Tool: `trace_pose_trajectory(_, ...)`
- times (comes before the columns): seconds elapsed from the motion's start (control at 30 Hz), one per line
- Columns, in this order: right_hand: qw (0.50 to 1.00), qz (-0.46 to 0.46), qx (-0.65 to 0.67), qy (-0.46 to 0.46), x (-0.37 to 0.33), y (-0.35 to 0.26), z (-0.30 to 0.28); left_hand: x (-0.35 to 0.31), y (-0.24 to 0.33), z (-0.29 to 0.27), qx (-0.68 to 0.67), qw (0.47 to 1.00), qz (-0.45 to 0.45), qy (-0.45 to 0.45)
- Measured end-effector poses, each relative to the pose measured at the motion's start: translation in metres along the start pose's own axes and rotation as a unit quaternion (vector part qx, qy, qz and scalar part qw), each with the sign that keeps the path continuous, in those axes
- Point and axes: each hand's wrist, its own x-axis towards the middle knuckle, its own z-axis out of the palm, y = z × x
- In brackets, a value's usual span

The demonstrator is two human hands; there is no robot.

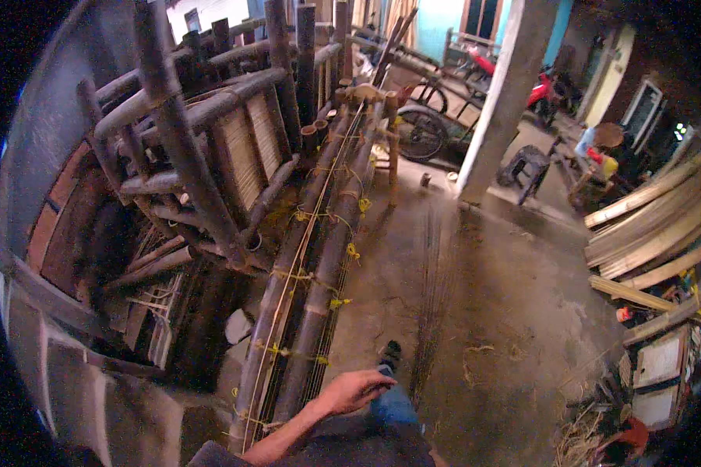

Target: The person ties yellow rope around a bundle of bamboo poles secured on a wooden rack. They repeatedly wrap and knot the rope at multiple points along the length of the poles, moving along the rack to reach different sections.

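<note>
My left hand (356, 391) hangs at the lower middle, in front of my body, with its fingers loosely stretched to the right. I see nothing in it. Beneath the forearm and just left of the hand runs a long pair of dark bamboo poles (327, 272), side by side. Yellow ties (339, 303) bind them at several places, and thin strands (290, 292) stretch along their length. My right hand is out of view. Below my left hand, my leg in blue trousers (396, 406) and a dark-shod foot (392, 354) stand on the floor.
Dark bamboo chairs (202, 117) are stacked at the left. A white pillar (500, 101) rises ahead, near a bicycle (422, 132), a red motorcycle (539, 89) and a dark stool (524, 169). Split bamboo strips (654, 210) lean at the right. Fibre scraps (483, 358) lie on the floor.
</note>
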Motion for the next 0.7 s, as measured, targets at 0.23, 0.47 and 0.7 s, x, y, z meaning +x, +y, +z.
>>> trace_pose_trajectory(0.23, 0.884, -0.309, -0.347, 0.057, 0.262, -0.101, -0.214, 0.156, -0.007, -0.099, -0.034, 0.998, -0.048, 0.009)
trace_pose_trajectory(0.47, 0.958, -0.266, -0.086, 0.058, 0.454, -0.414, -0.298, 0.288, -0.088, -0.223, -0.024, 0.945, -0.103, 0.31)
trace_pose_trajectory(0.7, 0.987, -0.085, -0.013, -0.133, 0.52, -0.53, -0.226, 0.429, -0.181, -0.331, 0.013, 0.893, -0.186, 0.41)
